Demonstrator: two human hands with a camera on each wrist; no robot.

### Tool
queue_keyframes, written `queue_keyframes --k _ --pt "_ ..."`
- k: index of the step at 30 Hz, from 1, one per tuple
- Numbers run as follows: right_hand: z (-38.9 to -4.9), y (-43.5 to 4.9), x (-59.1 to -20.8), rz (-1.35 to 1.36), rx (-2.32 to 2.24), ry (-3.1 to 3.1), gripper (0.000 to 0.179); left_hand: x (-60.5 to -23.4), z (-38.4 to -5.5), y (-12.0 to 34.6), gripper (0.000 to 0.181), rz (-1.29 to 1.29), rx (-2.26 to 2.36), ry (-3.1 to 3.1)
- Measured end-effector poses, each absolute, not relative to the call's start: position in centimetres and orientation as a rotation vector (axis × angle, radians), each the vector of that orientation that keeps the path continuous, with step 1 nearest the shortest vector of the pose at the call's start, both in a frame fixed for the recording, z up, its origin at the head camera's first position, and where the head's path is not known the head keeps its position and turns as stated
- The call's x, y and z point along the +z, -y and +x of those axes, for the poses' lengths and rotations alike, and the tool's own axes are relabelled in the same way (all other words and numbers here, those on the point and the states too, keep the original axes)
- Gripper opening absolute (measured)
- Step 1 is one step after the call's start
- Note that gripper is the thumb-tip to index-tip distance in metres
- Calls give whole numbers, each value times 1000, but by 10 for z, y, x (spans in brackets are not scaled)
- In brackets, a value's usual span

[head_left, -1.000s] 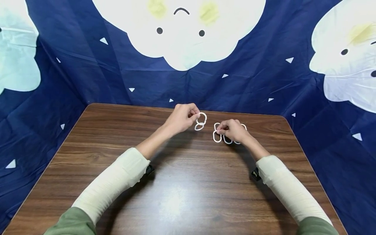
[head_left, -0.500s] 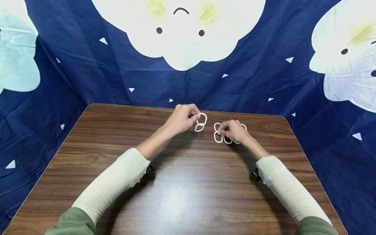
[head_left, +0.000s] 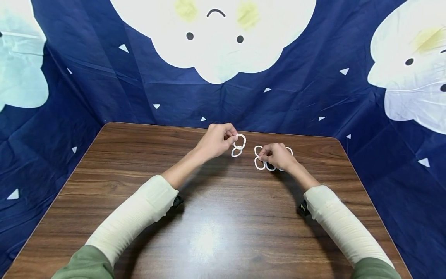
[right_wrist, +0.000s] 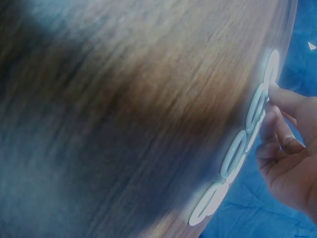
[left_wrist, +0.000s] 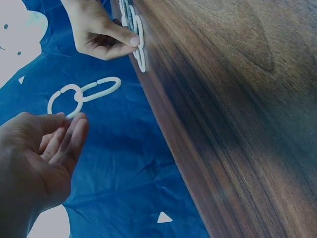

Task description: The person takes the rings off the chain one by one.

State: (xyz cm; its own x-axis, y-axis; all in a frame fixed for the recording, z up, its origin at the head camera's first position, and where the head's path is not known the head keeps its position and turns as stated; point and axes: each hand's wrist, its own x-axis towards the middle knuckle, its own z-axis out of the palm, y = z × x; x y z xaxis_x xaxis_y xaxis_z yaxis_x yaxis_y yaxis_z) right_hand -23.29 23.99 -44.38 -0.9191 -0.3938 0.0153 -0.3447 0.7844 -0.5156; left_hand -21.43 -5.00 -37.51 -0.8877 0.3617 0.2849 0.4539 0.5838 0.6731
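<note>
My left hand (head_left: 216, 140) pinches a white oval plastic chain link (left_wrist: 50, 103) between thumb and fingertips, raised near the table's far edge. A second white link (left_wrist: 104, 94) is hooked through it and hangs below. Both show a small gap in their outline. To the right, my right hand (head_left: 277, 154) pinches the left end of a line of several joined white links; the end link (head_left: 256, 164) shows below the thumb. In the right wrist view the other links (right_wrist: 229, 151) run along the table edge, overlapping one another. The right hand covers the middle of this line in the head view.
The brown wooden table (head_left: 216, 209) reaches to a dark blue cloth backdrop (head_left: 139, 93) with white clouds (head_left: 216, 54). The cloth surrounds the table at the back and sides. Dark straps (head_left: 303, 207) show under the pale sleeve cuffs.
The left end link under my right hand has shifted slightly to the right and turned a little. The hanging link at my left hand has dropped slightly. Both hands stay nearly still.
</note>
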Motion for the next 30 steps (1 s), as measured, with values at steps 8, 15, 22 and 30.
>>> queue_keyframes --k 8,15,22,30 --pt "-232 -242 -441 -580 -828 -2868 4 -374 -214 49 7 -692 -1205 2699" --pt "-230 -243 -431 -573 -853 -2878 6 -376 -214 49 7 -681 -1215 2700" --pt "-228 -237 -410 -653 -892 -2895 5 -377 -215 48 7 -681 -1247 2683" --pt "-225 -226 -382 -724 -957 -2934 8 -375 -214 47 6 -671 -1259 2680"
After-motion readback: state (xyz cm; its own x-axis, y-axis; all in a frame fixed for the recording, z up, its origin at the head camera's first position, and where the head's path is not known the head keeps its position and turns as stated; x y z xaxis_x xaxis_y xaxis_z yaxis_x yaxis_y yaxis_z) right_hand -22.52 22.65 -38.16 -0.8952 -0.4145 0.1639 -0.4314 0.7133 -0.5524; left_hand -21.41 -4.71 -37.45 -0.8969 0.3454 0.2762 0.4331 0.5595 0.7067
